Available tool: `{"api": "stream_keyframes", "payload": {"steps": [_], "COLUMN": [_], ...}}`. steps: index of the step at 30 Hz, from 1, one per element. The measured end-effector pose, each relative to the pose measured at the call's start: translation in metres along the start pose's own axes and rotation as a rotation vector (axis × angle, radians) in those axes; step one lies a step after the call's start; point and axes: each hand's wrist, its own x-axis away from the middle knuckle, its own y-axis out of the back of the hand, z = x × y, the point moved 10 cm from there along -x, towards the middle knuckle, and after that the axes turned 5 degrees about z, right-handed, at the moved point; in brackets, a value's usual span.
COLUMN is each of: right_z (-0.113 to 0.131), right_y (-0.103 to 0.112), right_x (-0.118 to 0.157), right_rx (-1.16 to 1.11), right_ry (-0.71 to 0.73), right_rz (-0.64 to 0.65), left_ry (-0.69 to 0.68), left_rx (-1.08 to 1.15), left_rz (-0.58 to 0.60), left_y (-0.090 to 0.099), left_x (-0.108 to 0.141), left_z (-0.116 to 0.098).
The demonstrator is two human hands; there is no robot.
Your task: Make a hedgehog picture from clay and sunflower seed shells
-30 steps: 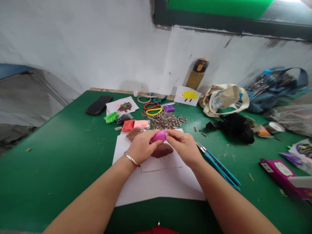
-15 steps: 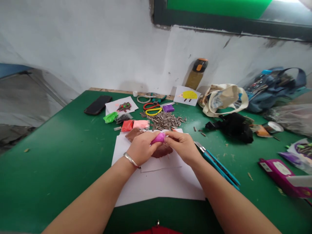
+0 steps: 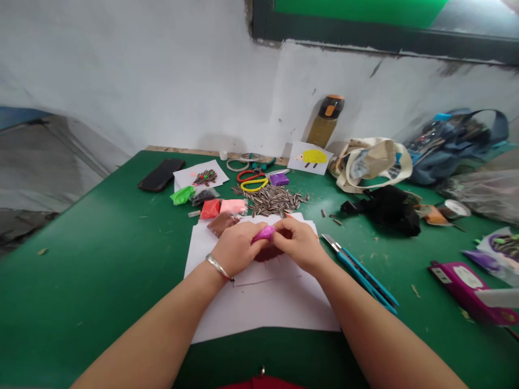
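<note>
My left hand (image 3: 238,240), with a silver bangle at its wrist, is closed round a small pinkish-purple packet of modelling clay (image 3: 264,233). At the packet's right end, my right hand (image 3: 299,244) pinches it between thumb and fingers. Both hands hover over a brown clay shape (image 3: 264,255) on white paper (image 3: 259,310), and they hide much of it. A clear packet of brown clay (image 3: 221,222) lies just beyond my left hand. Past it are a red clay packet (image 3: 210,209) and a pale pink one (image 3: 234,206).
Striped sunflower seeds (image 3: 273,201) are heaped behind the paper, near scissors with red and yellow handles (image 3: 253,185). Right of the paper lies a blue utility knife (image 3: 360,270). A phone (image 3: 161,174), a bottle (image 3: 324,123), a cloth bag (image 3: 367,165) and a hedgehog drawing (image 3: 311,157) stand farther back.
My right hand's fingers have curled in closer over the packet's right end, and less of the packet shows. The view has shifted slightly.
</note>
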Motion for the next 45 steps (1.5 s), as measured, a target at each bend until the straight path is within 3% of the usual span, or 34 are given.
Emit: {"api": "stream_keyframes", "payload": {"steps": [4, 10, 14, 20, 23, 29, 35, 41, 45], "right_z": [0.005, 0.031, 0.023, 0.007, 0.007, 0.012, 0.004, 0.007, 0.004], "right_y": [0.003, 0.011, 0.015, 0.014, 0.01, 0.013, 0.019, 0.009, 0.012], "right_x": [0.0, 0.005, 0.006, 0.001, 0.001, 0.003, 0.001, 0.001, 0.0], "right_rx": [-0.063, 0.186, 0.183, -0.06, -0.114, -0.001, -0.102, -0.17, -0.203], "right_ry": [0.034, 0.228, 0.165, 0.048, 0.051, 0.086, 0.06, 0.053, 0.048], "right_rz": [-0.025, -0.095, -0.142, -0.134, -0.098, -0.126, -0.182, -0.075, -0.121], "left_ry": [0.014, -0.021, -0.006, 0.031, 0.052, 0.061, 0.081, 0.078, 0.075], "left_rx": [0.01, 0.028, -0.007, -0.005, 0.013, 0.032, 0.07, 0.062, 0.07], "left_rz": [-0.043, -0.124, -0.087, -0.054, -0.06, -0.059, -0.042, -0.036, -0.04], "left_y": [0.004, 0.009, 0.007, 0.005, 0.006, 0.005, 0.004, 0.005, 0.005], "left_x": [-0.001, 0.002, 0.001, -0.001, 0.0, 0.0, -0.001, -0.001, -0.001], "left_z": [0.005, 0.006, 0.005, 0.007, 0.009, 0.01, 0.01, 0.01, 0.01]}}
